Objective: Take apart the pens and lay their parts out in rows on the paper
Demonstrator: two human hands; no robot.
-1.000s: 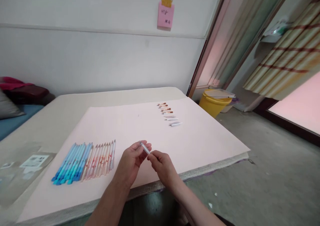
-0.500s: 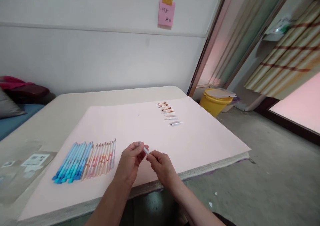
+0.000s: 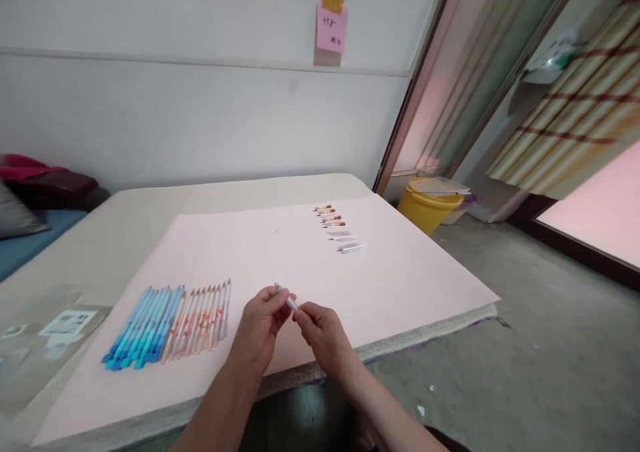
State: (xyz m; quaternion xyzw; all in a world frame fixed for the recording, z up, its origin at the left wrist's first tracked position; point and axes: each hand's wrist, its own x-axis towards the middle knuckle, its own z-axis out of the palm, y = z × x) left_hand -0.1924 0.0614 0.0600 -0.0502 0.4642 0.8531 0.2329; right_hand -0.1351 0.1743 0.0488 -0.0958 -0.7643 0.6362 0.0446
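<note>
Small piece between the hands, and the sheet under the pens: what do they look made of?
The small piece: probably plastic, pale and translucent with a slight sheen; too small to be sure. The sheet: looks like matte pink paper, thin, flat, no gloss.

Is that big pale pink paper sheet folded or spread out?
Spread out: the pale pink paper sheet lies flat across the beige table.

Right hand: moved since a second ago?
No. The right hand stays at the front edge of the pink sheet, pinching the small pen part together with the left hand.
</note>
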